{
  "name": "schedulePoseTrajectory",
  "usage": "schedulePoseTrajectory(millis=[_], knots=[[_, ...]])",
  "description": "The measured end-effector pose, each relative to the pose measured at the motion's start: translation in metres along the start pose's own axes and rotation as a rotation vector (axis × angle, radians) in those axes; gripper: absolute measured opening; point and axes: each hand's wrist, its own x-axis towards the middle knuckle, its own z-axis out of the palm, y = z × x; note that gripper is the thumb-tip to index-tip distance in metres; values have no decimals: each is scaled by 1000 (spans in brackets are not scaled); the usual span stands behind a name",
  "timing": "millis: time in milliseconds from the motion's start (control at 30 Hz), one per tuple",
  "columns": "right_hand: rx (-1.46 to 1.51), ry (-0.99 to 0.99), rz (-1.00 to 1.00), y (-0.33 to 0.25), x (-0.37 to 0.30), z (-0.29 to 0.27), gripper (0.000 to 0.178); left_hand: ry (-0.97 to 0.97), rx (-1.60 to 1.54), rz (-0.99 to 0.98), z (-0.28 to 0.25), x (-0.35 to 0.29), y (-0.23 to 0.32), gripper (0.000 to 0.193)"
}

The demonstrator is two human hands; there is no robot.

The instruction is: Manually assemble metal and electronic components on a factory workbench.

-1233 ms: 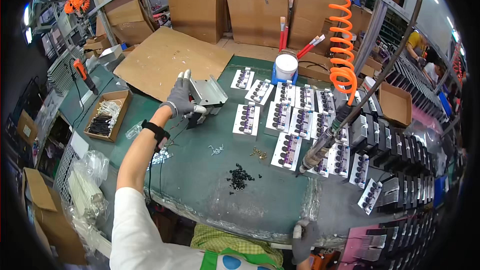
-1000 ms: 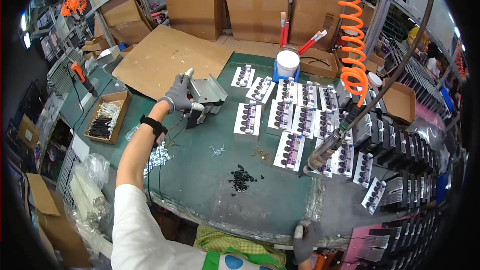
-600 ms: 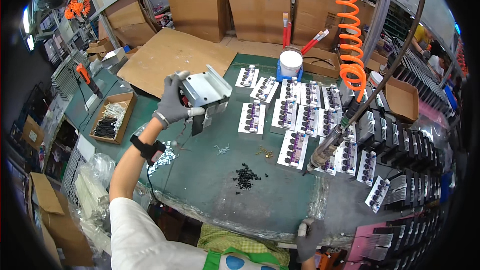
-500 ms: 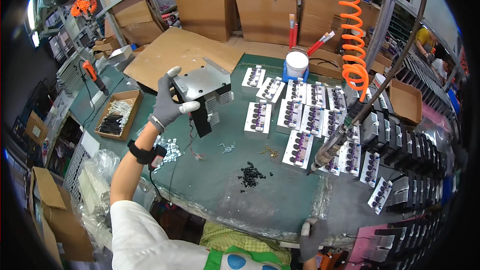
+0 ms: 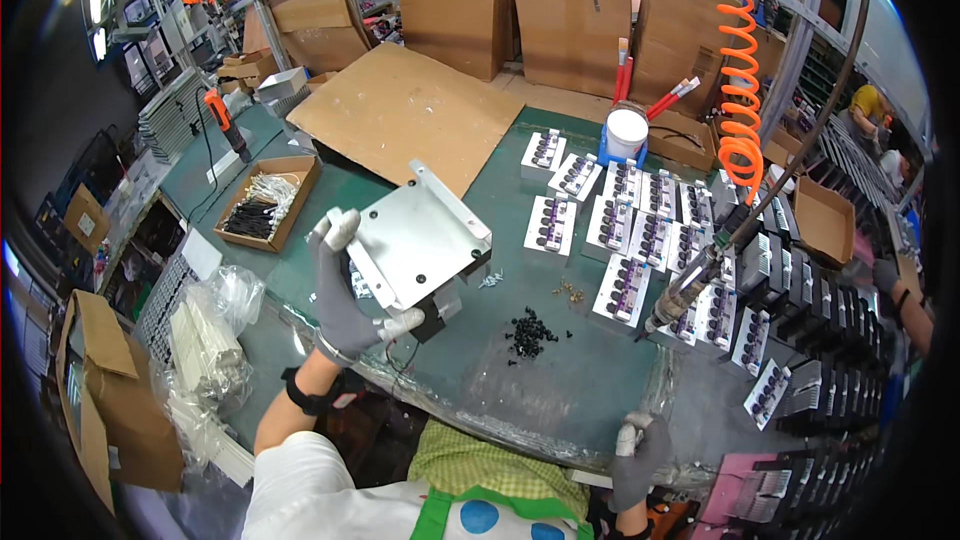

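My left hand (image 5: 345, 305), in a grey glove with white fingertips, grips a silver metal bracket plate (image 5: 420, 240) by its left side. Dark screw heads show on the plate; a black and finned part sits under it, mostly hidden, and a thin wire hangs below. The assembly is held above the green bench. By the bench's front edge, my right hand (image 5: 640, 460) has its fingers curled together; what they hold, if anything, is hidden. Nearest the plate on the bench are black screws (image 5: 530, 333), brass screws (image 5: 570, 291) and small silver screws (image 5: 491, 280).
White-topped units (image 5: 620, 290) stand in rows at right, beside black finned units (image 5: 800, 280). An air screwdriver (image 5: 690, 290) hangs over them from an orange coiled hose (image 5: 740, 90). A cable-tie box (image 5: 305, 190) lies left. Another person's gloved hand (image 5: 886, 275) reaches in at far right.
My left hand has brought the bracket assembly nearer and lower, tilting the plate's top face toward me. The view has shifted. A co-worker's hand has appeared at far right.
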Motion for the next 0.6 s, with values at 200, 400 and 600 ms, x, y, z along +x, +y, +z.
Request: schedulePoseTrajectory(millis=[200,400,600], knots=[[-12,-33,-12,-6,1,8,9,19,-320,-255,20,-41,-1,111],[-97,-44,0,4,-1,11,9,-3,-36,-209,40,-74,-3,113],[-95,-10,16,21,-11,11,9,-20,306,23,68,-92,9,116]])
